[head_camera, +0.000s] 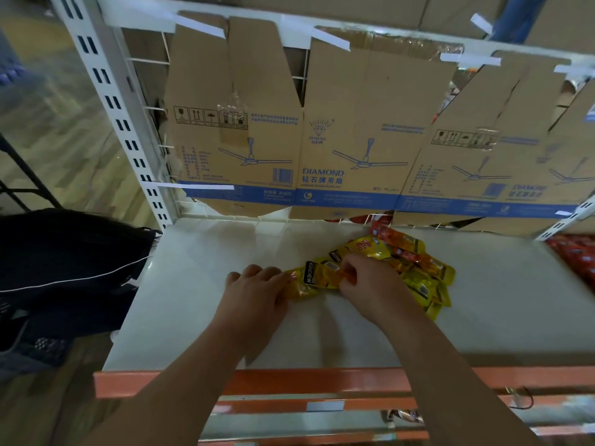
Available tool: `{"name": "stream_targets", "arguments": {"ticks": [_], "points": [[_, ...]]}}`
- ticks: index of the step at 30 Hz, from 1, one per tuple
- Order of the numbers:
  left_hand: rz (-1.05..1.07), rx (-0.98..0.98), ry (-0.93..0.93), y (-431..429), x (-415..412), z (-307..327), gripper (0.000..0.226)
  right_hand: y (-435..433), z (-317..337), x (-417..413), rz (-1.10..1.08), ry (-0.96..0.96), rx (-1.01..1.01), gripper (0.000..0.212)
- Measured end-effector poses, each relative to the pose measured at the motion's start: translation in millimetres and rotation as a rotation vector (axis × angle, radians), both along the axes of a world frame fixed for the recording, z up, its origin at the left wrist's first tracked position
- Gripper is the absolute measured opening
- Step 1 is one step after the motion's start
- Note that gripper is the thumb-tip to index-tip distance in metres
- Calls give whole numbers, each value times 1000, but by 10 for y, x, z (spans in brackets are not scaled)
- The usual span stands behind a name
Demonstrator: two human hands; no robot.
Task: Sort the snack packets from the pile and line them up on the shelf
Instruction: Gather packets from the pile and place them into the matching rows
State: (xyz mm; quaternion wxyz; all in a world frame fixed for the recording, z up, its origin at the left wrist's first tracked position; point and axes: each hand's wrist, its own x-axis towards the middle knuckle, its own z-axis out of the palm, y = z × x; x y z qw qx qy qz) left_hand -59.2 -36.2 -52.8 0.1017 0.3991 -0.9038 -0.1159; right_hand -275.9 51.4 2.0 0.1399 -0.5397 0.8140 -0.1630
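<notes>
A pile of several yellow and orange snack packets (415,268) lies on the white shelf (209,284), right of its middle. My left hand (257,291) lies flat on the shelf, fingers curled at the tips, touching the leftmost yellow packet (304,283). My right hand (363,281) pinches a yellow-orange packet at the pile's left end between thumb and fingers. The packets beneath my right hand are partly hidden.
Flattened cardboard fan boxes (354,130) line the wire back of the shelf. A white slotted upright (122,123) stands at the left. A dark bag (64,268) sits left of the shelf. An orange front rail (289,379) edges the shelf. Red packets (573,252) lie far right.
</notes>
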Motion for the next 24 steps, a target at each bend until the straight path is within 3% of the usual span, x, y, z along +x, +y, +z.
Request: {"name": "stream_targets", "arguments": {"ticks": [4, 10, 12, 14, 16, 19, 24], "points": [[24, -18, 116, 44, 111, -159, 44, -9, 110, -15, 28, 97, -43, 13], [54, -23, 184, 30, 123, -183, 37, -144, 127, 58, 123, 391, 140, 24], [58, -11, 207, 14, 130, -220, 37, -98, 69, 103, 75, 351, 10, 34], [58, 3, 230, 11, 130, -225, 37, 7, -5, 133, -54, 256, -140, 22], [57, 4, 245, 26, 125, -206, 37, 145, -102, 197, -161, 187, -103, 25], [50, -18, 228, 44, 116, -207, 36, 337, -308, 311, -154, 209, 29, 41], [36, -4, 225, 52, 135, -185, 42, 467, -483, 376, -45, 206, -85, 35]]}}
